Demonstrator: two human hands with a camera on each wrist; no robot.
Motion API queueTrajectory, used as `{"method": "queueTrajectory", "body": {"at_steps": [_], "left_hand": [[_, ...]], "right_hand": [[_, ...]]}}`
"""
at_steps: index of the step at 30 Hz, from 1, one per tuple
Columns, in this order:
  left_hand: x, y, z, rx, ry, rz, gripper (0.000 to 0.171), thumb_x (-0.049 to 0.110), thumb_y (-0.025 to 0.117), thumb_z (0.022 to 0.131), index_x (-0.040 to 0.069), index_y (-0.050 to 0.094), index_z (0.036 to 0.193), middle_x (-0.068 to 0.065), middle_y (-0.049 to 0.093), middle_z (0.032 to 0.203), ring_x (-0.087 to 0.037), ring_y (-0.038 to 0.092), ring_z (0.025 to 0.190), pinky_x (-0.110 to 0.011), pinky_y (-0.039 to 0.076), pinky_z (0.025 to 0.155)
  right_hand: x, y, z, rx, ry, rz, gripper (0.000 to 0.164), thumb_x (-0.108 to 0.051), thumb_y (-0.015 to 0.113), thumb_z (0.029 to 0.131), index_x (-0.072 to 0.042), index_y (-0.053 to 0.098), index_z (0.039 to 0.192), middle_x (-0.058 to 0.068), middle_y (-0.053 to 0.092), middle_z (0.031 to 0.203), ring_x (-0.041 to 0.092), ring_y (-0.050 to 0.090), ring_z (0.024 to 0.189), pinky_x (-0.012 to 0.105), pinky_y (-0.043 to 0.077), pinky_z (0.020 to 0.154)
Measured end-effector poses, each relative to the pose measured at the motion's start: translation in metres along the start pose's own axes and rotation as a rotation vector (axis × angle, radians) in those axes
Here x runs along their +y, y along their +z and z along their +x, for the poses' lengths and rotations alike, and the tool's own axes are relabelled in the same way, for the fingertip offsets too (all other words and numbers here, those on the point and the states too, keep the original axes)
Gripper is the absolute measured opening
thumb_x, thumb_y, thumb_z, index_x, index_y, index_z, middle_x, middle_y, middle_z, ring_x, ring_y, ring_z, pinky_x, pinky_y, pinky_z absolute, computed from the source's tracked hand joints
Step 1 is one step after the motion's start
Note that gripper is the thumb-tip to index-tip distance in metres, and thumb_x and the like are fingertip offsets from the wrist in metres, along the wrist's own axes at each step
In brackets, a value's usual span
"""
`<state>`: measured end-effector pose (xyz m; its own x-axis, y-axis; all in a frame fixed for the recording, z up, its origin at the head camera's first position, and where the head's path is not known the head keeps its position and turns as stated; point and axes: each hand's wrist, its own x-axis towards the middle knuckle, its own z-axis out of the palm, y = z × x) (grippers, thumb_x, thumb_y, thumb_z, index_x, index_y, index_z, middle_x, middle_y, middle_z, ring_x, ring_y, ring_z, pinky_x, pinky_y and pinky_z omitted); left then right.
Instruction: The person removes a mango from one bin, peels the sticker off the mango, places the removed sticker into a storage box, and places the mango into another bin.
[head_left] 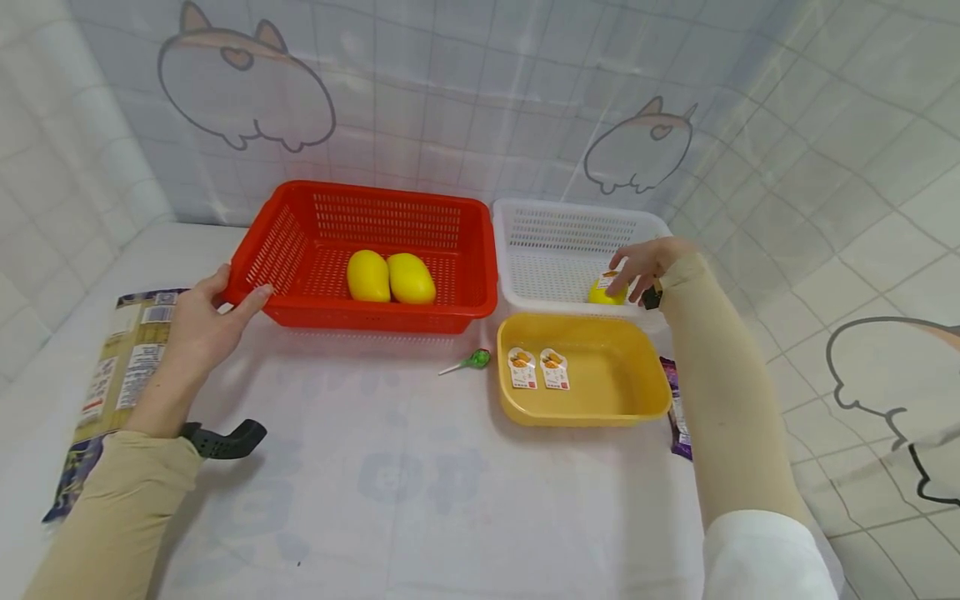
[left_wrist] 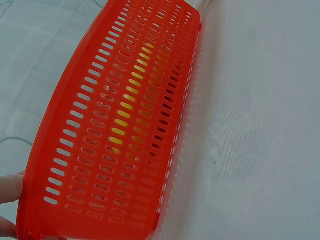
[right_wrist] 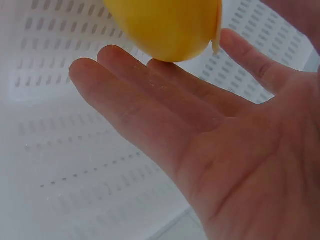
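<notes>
My left hand (head_left: 202, 321) grips the front left corner of a red slotted basket (head_left: 367, 317), with fingertips (left_wrist: 10, 189) at its rim in the left wrist view. Two yellow mangoes (head_left: 368, 277) lie side by side in that basket. Inside a white slotted basket (head_left: 540, 268) to the right, a yellow mango (right_wrist: 167, 25) bears a paper sticker (head_left: 609, 279). My right hand (head_left: 647, 260) reaches over this basket's front rim. Its fingers (right_wrist: 145, 95) are extended, right at the mango's underside in the right wrist view.
A yellow tub (head_left: 600, 392) with two mango stickers (head_left: 555, 369) stands before the white basket. A green lollipop (head_left: 477, 359) lies left of it. One purple packet (head_left: 678, 412) sits under the right forearm, and a long noodle-like packet (head_left: 123, 367) lies at the left.
</notes>
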<state>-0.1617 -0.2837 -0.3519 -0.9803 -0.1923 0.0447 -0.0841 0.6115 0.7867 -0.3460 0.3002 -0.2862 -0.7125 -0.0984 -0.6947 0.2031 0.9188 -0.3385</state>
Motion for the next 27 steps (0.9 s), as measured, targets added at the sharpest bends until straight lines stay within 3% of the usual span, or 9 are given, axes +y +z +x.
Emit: {"method": "queueTrajectory", "body": {"at_steps": [6, 10, 14, 19, 22, 27], "left_hand": [[-0.001, 0.0, -0.002, -0.002, -0.008, -0.003, 0.089, 0.06, 0.044, 0.098, 0.01, 0.003, 0.159, -0.02, 0.009, 0.166, -0.046, 0.02, 0.148, -0.067, 0.036, 0.107], [-0.001, 0.0, -0.002, 0.001, -0.008, 0.007, 0.088, 0.06, 0.044, 0.098, 0.011, 0.003, 0.159, -0.02, 0.01, 0.166, -0.047, 0.022, 0.148, -0.067, 0.038, 0.106], [-0.002, 0.001, -0.002, 0.008, -0.005, 0.009, 0.089, 0.06, 0.044, 0.098, 0.01, 0.004, 0.159, -0.021, 0.012, 0.165, -0.047, 0.024, 0.146, -0.066, 0.039, 0.106], [-0.002, 0.001, -0.002, 0.014, -0.002, 0.013, 0.088, 0.059, 0.044, 0.098, 0.009, 0.004, 0.159, -0.023, 0.014, 0.164, -0.048, 0.025, 0.146, -0.068, 0.038, 0.106], [-0.002, 0.001, -0.002, 0.017, -0.003, 0.015, 0.088, 0.059, 0.044, 0.098, 0.009, 0.004, 0.159, -0.022, 0.015, 0.165, -0.048, 0.025, 0.145, -0.067, 0.038, 0.106], [-0.001, 0.002, -0.002, 0.01, -0.006, 0.011, 0.088, 0.059, 0.044, 0.098, 0.01, 0.004, 0.159, -0.02, 0.011, 0.166, -0.047, 0.022, 0.147, -0.067, 0.038, 0.107]], "right_hand": [[-0.005, 0.003, 0.001, -0.007, -0.034, -0.082, 0.081, -0.034, 0.068, 0.096, -0.006, 0.02, 0.155, 0.028, 0.034, 0.153, 0.037, 0.061, 0.123, 0.05, 0.052, 0.101], [-0.004, 0.003, 0.004, -0.064, -0.071, -0.1, 0.083, -0.025, 0.067, 0.097, -0.003, 0.015, 0.158, 0.03, 0.02, 0.159, 0.039, 0.058, 0.125, 0.045, 0.053, 0.1], [-0.004, 0.003, 0.006, -0.103, -0.089, -0.106, 0.083, -0.02, 0.067, 0.097, -0.002, 0.014, 0.158, 0.029, 0.018, 0.16, 0.04, 0.055, 0.128, 0.041, 0.055, 0.099], [-0.003, 0.002, 0.007, -0.087, -0.067, -0.14, 0.084, -0.025, 0.068, 0.096, -0.009, 0.016, 0.16, 0.026, 0.021, 0.161, 0.037, 0.054, 0.13, 0.055, 0.039, 0.113], [-0.001, 0.002, 0.008, -0.079, -0.049, -0.132, 0.084, -0.027, 0.07, 0.094, -0.014, 0.019, 0.16, 0.025, 0.025, 0.16, 0.037, 0.053, 0.132, 0.063, 0.032, 0.114], [0.002, 0.003, 0.013, -0.119, -0.073, -0.111, 0.086, -0.024, 0.071, 0.094, -0.014, 0.017, 0.16, 0.027, 0.023, 0.16, 0.037, 0.054, 0.129, 0.054, 0.045, 0.108]]}}
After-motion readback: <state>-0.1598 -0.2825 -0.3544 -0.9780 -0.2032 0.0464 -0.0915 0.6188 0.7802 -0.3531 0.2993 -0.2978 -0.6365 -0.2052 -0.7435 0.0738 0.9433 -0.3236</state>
